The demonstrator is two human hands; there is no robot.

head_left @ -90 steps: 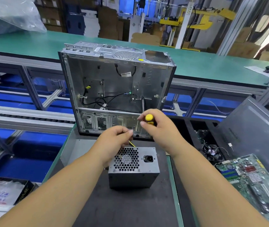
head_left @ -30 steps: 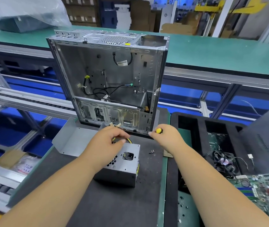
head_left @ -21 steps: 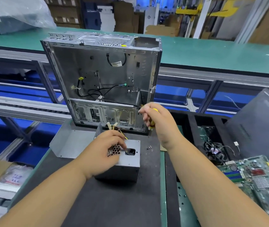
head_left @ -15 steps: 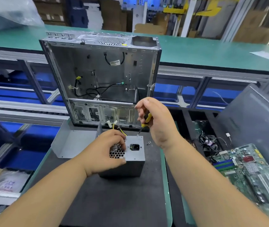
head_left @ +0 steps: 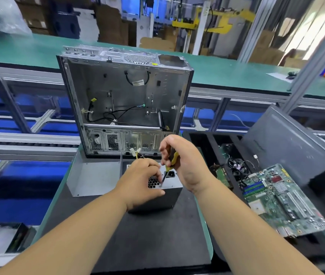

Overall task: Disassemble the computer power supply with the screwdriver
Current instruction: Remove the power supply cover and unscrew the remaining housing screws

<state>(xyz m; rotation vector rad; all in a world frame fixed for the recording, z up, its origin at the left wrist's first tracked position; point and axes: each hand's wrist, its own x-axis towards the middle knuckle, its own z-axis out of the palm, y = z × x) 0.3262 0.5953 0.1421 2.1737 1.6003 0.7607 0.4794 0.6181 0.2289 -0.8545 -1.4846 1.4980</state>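
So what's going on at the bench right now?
A person is taking apart a power supply on the black mat. The left hand holds the box steady on top, while the right hand grips a yellow-handled screwdriver with its tip down at the grille face, near the front edge. An emptied computer case stands open behind, and a motherboard lies to the right.

Both forearms reach forward from the bottom of the view, bare to the elbow. The left hand lies palm down with fingers curled over the supply's top edge, thumb on its near face. The right hand, raised just beside it, closes around the screwdriver, tip angled down.
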